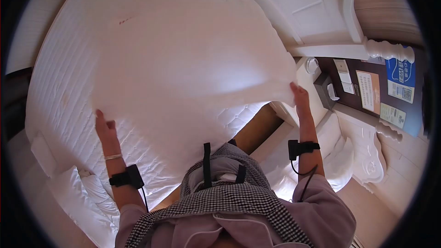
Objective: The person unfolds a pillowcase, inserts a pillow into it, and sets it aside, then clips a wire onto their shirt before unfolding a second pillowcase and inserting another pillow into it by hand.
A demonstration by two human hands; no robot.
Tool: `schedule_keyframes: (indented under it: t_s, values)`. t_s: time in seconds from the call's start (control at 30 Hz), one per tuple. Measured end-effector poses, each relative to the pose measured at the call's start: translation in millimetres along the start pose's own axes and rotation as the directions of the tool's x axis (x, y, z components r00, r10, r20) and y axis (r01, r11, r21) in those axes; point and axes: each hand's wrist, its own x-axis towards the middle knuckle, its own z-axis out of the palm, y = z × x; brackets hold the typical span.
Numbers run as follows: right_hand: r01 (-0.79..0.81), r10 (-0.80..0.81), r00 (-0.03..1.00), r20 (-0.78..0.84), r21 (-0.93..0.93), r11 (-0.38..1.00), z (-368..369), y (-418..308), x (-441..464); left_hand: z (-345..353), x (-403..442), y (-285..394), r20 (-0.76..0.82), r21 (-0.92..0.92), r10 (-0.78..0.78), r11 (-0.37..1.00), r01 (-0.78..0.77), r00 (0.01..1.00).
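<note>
A large white sheet (183,64) is stretched over a bed with a quilted white mattress (59,105). My left hand (106,127) is closed on the sheet's left edge, arm extended. On the right, my right hand (300,96) pinches the sheet's right corner near the headboard side. Between my two hands the sheet hangs raised and billowed, its near edge above the mattress. A small dark mark shows on the fabric at the upper left.
A white headboard (308,9) stands at the upper right. Beside it are a nightstand (307,76), a dark tissue box (325,91) and a dark shelf with cards and leaflets (368,93). White bedding (337,165) lies at right, more bedding (82,202) at lower left.
</note>
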Motion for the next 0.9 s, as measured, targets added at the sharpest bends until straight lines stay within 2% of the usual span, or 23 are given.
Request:
schedule_keyframes:
  t_s: [0.03,0.07,0.1,0.17,0.2,0.23,0.27,0.3,0.37,0.4,0.47,0.5,0.53,0.57,0.6,0.67,0.73,0.8,0.83,0.9]
  values:
    - [-0.075,0.100,0.993,0.057,-0.343,0.936,-15.0,31.1,6.8,-42.4,9.8,-38.9,0.027,0.030,-0.073,0.997,0.073,0.997]
    - [-0.123,0.196,0.978,0.069,-0.571,0.812,-16.5,51.1,8.6,-84.4,14.6,-73.7,0.033,0.158,-0.300,0.944,0.291,0.953]
    - [-0.175,0.393,0.907,0.155,-0.710,0.682,-15.9,42.1,3.7,-111.8,15.8,-93.9,0.008,0.280,-0.506,0.829,0.484,0.862]
    - [0.099,0.050,0.987,0.156,-0.814,0.572,-26.3,96.7,26.0,-120.5,-2.0,-103.0,-0.245,0.639,-0.539,0.535,0.553,0.806]
    - [0.056,0.011,0.996,0.084,-0.749,0.661,-18.4,88.5,31.3,-134.8,14.8,-115.3,-0.250,0.638,-0.540,0.533,0.556,0.804]
    - [0.019,-0.020,1.000,0.007,-0.670,0.742,-5.2,68.9,40.1,-155.0,43.0,-132.4,-0.197,0.682,-0.338,0.627,0.377,0.920]
    - [0.034,-0.046,0.999,-0.012,-0.504,0.863,12.9,46.6,45.4,-166.6,57.4,-141.7,-0.133,0.713,-0.117,0.679,0.177,0.984]
    - [0.056,-0.071,0.997,-0.037,-0.315,0.947,34.5,26.9,52.7,-141.1,59.2,-128.9,-0.133,0.678,-0.139,0.709,0.192,0.981]
    - [0.024,-0.041,0.996,-0.078,-0.215,0.976,74.1,3.9,74.8,-90.1,73.6,-113.4,-0.080,0.610,-0.163,0.772,0.178,0.983]
    - [0.037,-0.055,0.996,-0.076,-0.213,0.976,88.2,-1.0,90.6,-70.0,86.9,-111.6,-0.061,0.563,-0.168,0.808,0.172,0.984]
    - [-0.133,0.136,0.991,-0.002,-0.227,0.965,113.3,0.6,121.6,-19.3,94.9,-95.7,0.055,0.478,-0.206,0.864,0.155,0.977]
    - [-0.126,0.129,0.992,-0.001,-0.229,0.965,123.8,2.1,129.8,-7.8,108.5,-98.9,0.056,0.471,-0.203,0.868,0.154,0.978]
    - [-0.097,0.108,0.993,0.039,-0.218,0.971,132.5,5.6,134.3,0.2,119.4,-104.0,0.182,0.418,-0.244,0.896,0.149,0.953]
    - [-0.074,0.092,0.993,0.079,-0.209,0.975,136.3,9.7,136.3,2.9,124.0,-110.3,0.306,0.364,-0.277,0.918,0.157,0.911]
    - [-0.077,0.095,0.993,0.067,-0.237,0.969,135.1,14.1,135.5,5.5,115.7,-110.4,0.301,0.366,-0.288,0.915,0.168,0.909]
    - [-0.111,0.139,0.987,0.075,-0.297,0.948,119.0,37.4,134.2,17.2,87.3,-99.3,0.379,0.176,-0.304,0.951,0.254,0.874]
    - [-0.134,0.172,0.982,0.080,-0.349,0.927,114.9,50.6,116.1,0.1,73.8,-117.5,0.353,0.158,-0.337,0.941,0.300,0.873]
    - [-0.163,0.162,0.984,0.070,0.018,0.986,121.8,61.3,88.3,-9.5,63.0,-126.1,0.333,0.135,-0.369,0.930,0.343,0.868]
    - [-0.169,0.167,0.984,0.066,0.013,0.986,119.6,61.1,81.7,-12.1,56.6,-125.8,0.331,0.148,-0.350,0.936,0.319,0.876]
    - [-0.027,0.040,0.994,0.105,-0.121,0.992,117.5,56.4,72.3,-21.0,47.8,-117.5,0.334,0.163,-0.326,0.944,0.287,0.884]
